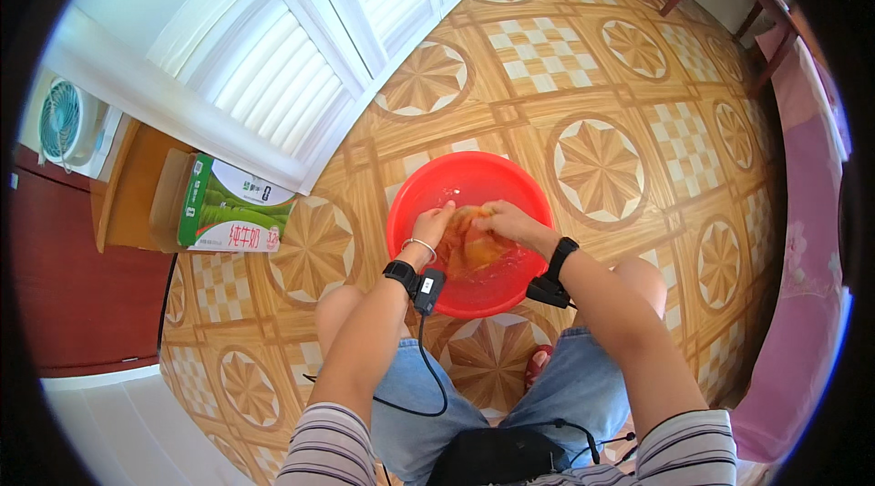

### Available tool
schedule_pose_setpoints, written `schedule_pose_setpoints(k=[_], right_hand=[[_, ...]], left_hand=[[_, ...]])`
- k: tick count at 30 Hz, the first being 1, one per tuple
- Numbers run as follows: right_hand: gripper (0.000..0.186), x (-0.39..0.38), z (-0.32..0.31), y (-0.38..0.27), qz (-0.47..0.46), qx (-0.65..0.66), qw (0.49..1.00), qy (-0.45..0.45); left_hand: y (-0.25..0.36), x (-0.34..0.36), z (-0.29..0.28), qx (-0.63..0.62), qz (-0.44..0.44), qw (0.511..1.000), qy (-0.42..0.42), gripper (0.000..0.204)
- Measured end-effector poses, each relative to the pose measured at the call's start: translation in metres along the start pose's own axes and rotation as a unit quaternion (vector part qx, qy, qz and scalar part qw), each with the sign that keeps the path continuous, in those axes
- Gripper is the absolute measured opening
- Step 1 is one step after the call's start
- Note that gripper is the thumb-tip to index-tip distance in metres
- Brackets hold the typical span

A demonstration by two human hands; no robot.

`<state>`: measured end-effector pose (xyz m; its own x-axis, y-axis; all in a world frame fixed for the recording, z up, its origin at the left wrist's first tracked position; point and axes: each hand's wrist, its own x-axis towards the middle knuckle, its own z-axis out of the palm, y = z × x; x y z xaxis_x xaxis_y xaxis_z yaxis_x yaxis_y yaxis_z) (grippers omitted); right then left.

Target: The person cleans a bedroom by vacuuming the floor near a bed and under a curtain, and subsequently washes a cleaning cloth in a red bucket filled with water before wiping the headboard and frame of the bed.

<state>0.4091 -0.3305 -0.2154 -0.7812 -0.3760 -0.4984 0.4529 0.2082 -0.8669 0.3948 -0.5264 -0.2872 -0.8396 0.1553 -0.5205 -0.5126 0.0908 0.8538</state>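
A round red basin [469, 174] stands on the floor between my knees. Inside it is a wet-looking, crumpled orange cloth [476, 249], partly smeared by motion. My left hand [436, 225] has closed on the cloth's left edge, with a bracelet at the wrist. From the right, my right hand [512, 221] grips the upper part of the same cloth, fingers curled in. The two hands are close together, above the basin's bottom. Some of the cloth hangs below them toward the near side. Whether water lies in the basin is hard to tell.
A green and white carton [235, 208] lies left of the basin, by white louvred doors [283, 85]. A small fan [62, 121] sits at far left. Pink fabric [793, 240] hangs along the right. A black cable [436, 411] runs from my left wrist across my lap.
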Motion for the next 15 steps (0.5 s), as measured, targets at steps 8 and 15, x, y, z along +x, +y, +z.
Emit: schedule_pose_setpoints(k=[8,15], right_hand=[[0.028,-0.023,0.072,-0.031,-0.171,-0.121,0.957,0.2],[0.034,-0.003,0.063,-0.027,-0.155,-0.31,0.89,0.296]], left_hand=[[0.014,-0.018,0.021,-0.27,-0.09,0.958,-0.026,0.048],[0.008,-0.024,0.043,-0.305,-0.054,0.95,-0.039,0.046]])
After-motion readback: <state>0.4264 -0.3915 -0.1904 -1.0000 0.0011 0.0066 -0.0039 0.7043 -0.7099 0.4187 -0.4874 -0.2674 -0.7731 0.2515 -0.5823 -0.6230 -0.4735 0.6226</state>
